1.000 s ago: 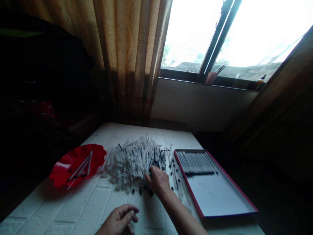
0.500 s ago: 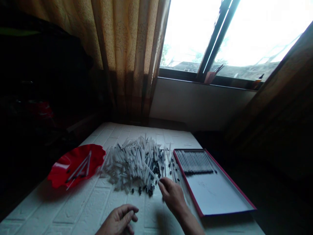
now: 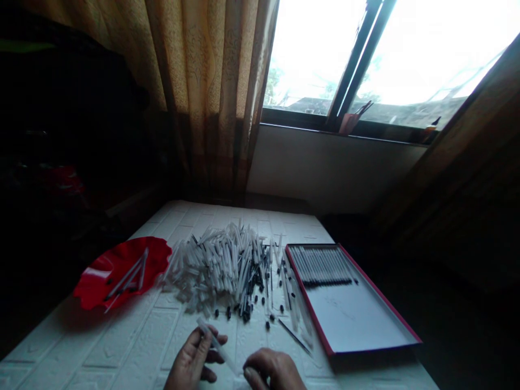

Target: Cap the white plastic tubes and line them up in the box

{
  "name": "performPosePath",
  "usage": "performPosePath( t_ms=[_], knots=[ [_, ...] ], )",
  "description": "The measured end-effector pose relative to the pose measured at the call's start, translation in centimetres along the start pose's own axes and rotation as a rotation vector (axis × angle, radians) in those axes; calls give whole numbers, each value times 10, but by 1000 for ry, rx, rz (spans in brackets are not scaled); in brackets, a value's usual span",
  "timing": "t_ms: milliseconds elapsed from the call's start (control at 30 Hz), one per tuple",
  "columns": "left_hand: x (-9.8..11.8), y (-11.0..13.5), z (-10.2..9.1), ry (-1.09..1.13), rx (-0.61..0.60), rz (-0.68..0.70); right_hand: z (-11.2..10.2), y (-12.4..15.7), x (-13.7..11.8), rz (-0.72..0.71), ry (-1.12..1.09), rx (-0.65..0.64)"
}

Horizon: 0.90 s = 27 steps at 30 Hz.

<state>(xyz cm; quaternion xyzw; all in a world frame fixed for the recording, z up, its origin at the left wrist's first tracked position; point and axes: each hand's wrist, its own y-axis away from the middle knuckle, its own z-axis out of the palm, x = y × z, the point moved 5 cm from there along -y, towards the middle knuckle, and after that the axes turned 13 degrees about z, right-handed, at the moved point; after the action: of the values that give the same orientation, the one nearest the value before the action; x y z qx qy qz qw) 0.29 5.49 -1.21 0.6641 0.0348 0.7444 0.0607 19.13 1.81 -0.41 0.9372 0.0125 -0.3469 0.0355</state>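
Note:
A translucent pen barrel (image 3: 219,349) slants down to the right in front of me. My left hand (image 3: 193,355) grips it near its upper end between thumb and fingers. My right hand (image 3: 274,371) is closed, its fingertips close to the barrel's lower end. What those fingers hold, if anything, is hidden. Beyond both hands lies a big heap of clear pen barrels and caps (image 3: 227,260), with black parts along its right side. Several small black caps (image 3: 267,325) and a thin dark refill (image 3: 294,336) are scattered on the table nearby.
On the right, a shallow box with a pink rim (image 3: 319,319) holds a row of pens (image 3: 325,265) at its far end. A red wavy-edged bowl (image 3: 91,284) with several pens stands left on the white brick-patterned table (image 3: 122,346). Curtains and a window (image 3: 317,59) are behind.
The pen barrel has come from the heap's front edge, where my right hand held it, into my left hand. My right hand has drawn back toward me. My left hand was empty before.

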Motion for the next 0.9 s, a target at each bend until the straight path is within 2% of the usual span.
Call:
performPosePath(
  t_ms=[100, 200, 400, 500, 600, 667, 733, 800, 900],
  knots=[
    [-2, -2, -8, -18, 39, 88, -21, -16, -15, -31, 85, 124],
    [-8, -3, -7, -84, 32, 111, -39, -35, -27, -30, 227, 248],
    [-9, 1, 4, -225, -25, 159, -35, -63, -36, -214, 374, 373],
    [-10, 2, 3, -260, -28, 181, -31, -66, -33, -280, 355, 410],
    [-11, 3, 1, -290, -5, 244, -38, -58, -36, -381, 316, 446],
    [-11, 4, 1, -299, -6, 291, -51, -46, -42, -460, 199, 501],
    [-11, 5, 2, -307, -10, 331, -69, -32, -49, -487, -27, 579],
    [-10, 7, 1, -319, -3, 366, -85, -21, -53, -400, -284, 629],
    [-7, 10, 1, -336, 17, 418, -93, -16, -52, -180, -596, 579]
  ],
)
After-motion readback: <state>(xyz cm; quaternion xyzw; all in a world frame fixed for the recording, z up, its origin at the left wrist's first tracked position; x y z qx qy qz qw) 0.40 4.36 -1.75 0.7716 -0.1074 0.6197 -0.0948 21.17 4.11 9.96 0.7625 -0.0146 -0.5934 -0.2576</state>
